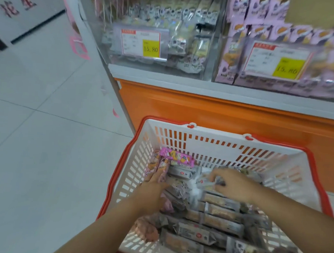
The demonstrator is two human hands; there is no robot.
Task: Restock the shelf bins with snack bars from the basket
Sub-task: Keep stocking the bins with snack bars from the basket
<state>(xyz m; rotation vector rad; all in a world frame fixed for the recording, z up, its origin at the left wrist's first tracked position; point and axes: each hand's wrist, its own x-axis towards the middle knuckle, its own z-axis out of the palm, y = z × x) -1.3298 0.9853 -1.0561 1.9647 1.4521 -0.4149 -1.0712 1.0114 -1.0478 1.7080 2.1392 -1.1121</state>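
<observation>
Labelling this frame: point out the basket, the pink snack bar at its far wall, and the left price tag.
basket (209, 148): head view, white far wall.
pink snack bar (177, 156): head view, wrapper's middle.
left price tag (151, 48): head view, yellow patch.

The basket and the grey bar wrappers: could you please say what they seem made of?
The basket looks like moulded matte white plastic: slotted walls, red rim. The grey snack bars seem wrapped in glossy film, probably plastic, given glints.

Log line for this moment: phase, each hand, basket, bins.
phase: picking in basket | left hand: fingers on pink bars | right hand: grips grey bars | shelf bins: stocked, no hand there
</observation>
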